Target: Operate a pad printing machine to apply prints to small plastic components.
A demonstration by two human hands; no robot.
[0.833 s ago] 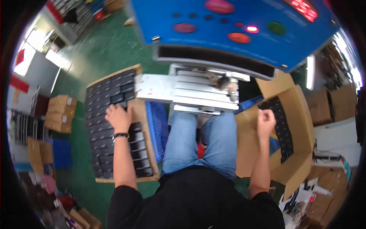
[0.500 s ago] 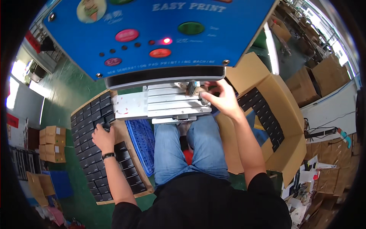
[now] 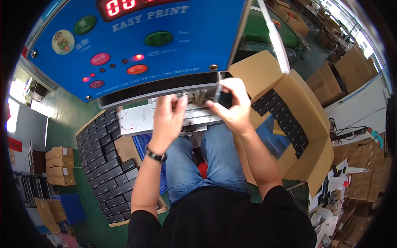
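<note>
Both my hands are at the metal bed (image 3: 138,118) of a pad printing machine with a blue front panel (image 3: 124,45). My left hand (image 3: 165,122), with a dark band on its wrist, is at the left side of the small fixture (image 3: 199,97); its fingers are bent and partly hidden, and what they hold is unclear. To the right of the fixture, my right hand (image 3: 236,110) pinches a small dark box (image 3: 218,94) between thumb and fingers. Small black boxes (image 3: 99,159) lie in rows on a cardboard-edged tray at my left.
An open carton (image 3: 316,144) stands at my right, with rows of black boxes (image 3: 285,118) and a blue sheet (image 3: 273,138) inside. A blue plastic crate (image 3: 144,142) is beside my left leg. A white lamp arm (image 3: 277,41) hangs right of the machine.
My left hand has moved from the black boxes on the left to the fixture. My right hand stays by the fixture and now shows a dark box. The view has shifted, revealing a red display.
</note>
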